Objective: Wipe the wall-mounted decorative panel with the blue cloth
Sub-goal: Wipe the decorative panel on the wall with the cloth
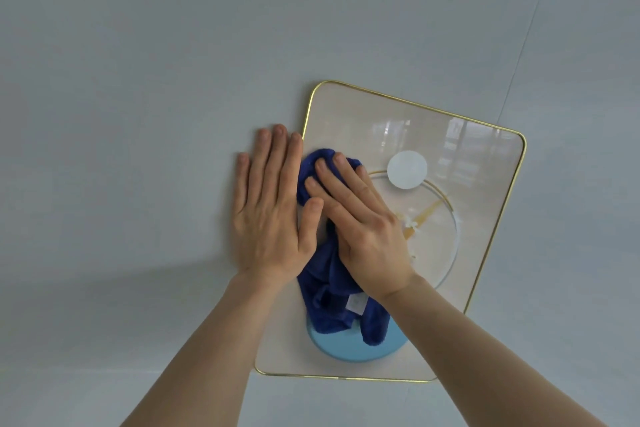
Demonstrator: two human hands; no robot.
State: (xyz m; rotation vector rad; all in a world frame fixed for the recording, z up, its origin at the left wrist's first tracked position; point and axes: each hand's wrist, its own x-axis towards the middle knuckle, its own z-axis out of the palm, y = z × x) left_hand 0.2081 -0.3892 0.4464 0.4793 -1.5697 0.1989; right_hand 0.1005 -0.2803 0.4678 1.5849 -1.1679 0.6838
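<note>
Right grip [360, 218]: fingers spread flat, pressing the blue cloth [332, 284] against the gold-rimmed decorative panel [485, 163], left portion. Left grip [273, 204]: spread flat on the pale grey wall [138, 80] beside the panel's edge, thumb touching the cloth.

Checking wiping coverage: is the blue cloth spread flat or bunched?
Bunched: the blue cloth is crumpled under the right hand, loose folds hanging below.

The rectangular cream glossy panel with thin gold rim [485, 163] has its upper right part free. Its left part is covered by the dark blue cloth [329, 284] and both flat hands. The grey wall [138, 80] left of the panel is bare.
</note>
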